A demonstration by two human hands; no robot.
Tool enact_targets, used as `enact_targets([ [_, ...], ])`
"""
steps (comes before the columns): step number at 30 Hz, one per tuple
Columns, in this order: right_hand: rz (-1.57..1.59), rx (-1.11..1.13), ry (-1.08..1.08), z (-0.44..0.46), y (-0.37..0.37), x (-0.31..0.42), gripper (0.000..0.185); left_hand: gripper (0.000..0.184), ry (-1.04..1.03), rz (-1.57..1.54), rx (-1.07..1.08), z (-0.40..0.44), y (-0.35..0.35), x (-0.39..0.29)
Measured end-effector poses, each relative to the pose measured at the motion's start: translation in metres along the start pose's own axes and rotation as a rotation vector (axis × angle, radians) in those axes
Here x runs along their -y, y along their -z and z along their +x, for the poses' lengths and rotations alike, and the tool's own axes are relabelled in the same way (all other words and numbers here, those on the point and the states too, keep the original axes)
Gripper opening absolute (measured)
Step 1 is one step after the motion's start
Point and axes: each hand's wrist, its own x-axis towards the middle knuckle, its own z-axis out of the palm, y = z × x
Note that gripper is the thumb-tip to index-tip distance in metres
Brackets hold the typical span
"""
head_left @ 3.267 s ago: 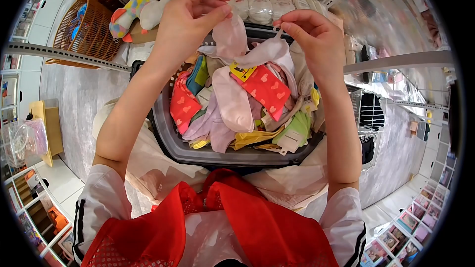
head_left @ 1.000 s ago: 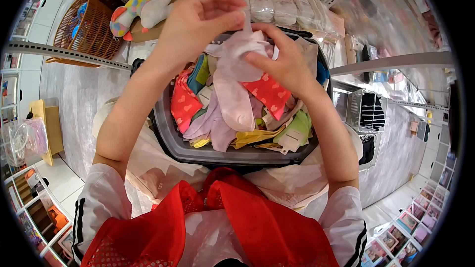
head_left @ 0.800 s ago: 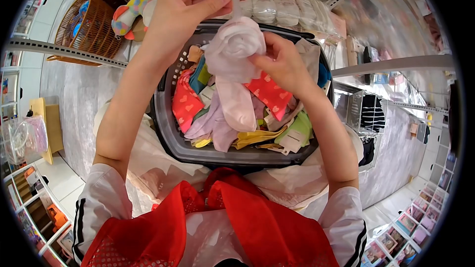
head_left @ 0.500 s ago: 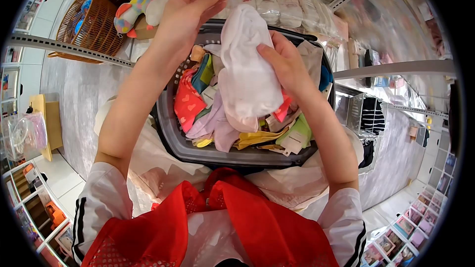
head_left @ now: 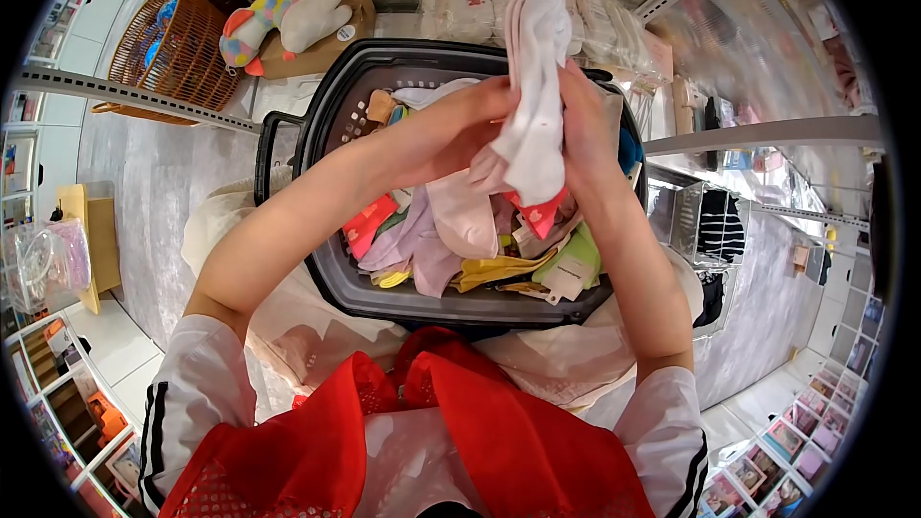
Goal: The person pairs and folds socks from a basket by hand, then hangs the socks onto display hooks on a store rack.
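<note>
Between my two hands a folded white and pale pink sock bundle (head_left: pixel 539 86) stands upright over the basket. My left hand (head_left: pixel 470 129) presses on its left side, fingers partly hidden behind it. Along its right side lies my right hand (head_left: pixel 587 129), closed on the cloth. Below is a grey basket with a black rim (head_left: pixel 422 312), filled with socks: a pale pink sock (head_left: pixel 465 216), a lilac one (head_left: pixel 417 240), red ones with hearts (head_left: pixel 369 225), a yellow one (head_left: pixel 499 267) and a green one with a white tag (head_left: pixel 576 259).
Plastic-wrapped packs (head_left: pixel 614 34) lie behind the basket. A plush toy (head_left: pixel 312 19) rests on a cardboard box (head_left: pixel 360 10) at the back left, near a wicker basket (head_left: pixel 173 58). Metal shelf rails (head_left: pixel 767 132) run on both sides. A wire rack (head_left: pixel 705 221) stands at the right.
My left hand has come down from the upper left onto the bundle. The white sock, earlier hanging broad from my right hand, is now narrow, upright and farther right.
</note>
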Motion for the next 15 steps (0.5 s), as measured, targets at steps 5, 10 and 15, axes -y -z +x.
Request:
enact_targets([
  [5, -0.126, -0.040, 0.118, -0.001, -0.007, 0.002, 0.031, 0.045, -0.010, 0.358, -0.093, -0.003, 0.004, 0.002],
  [10, -0.291, -0.018, 0.172, 0.000, -0.004, -0.005, 0.042, 0.038, -0.032, 0.639, -0.245, 0.000, 0.002, 0.001],
  [15, -0.433, -0.006, 0.176, 0.003, 0.003, -0.011, 0.042, 0.034, -0.271, 0.854, -0.327, 0.007, 0.019, 0.014],
])
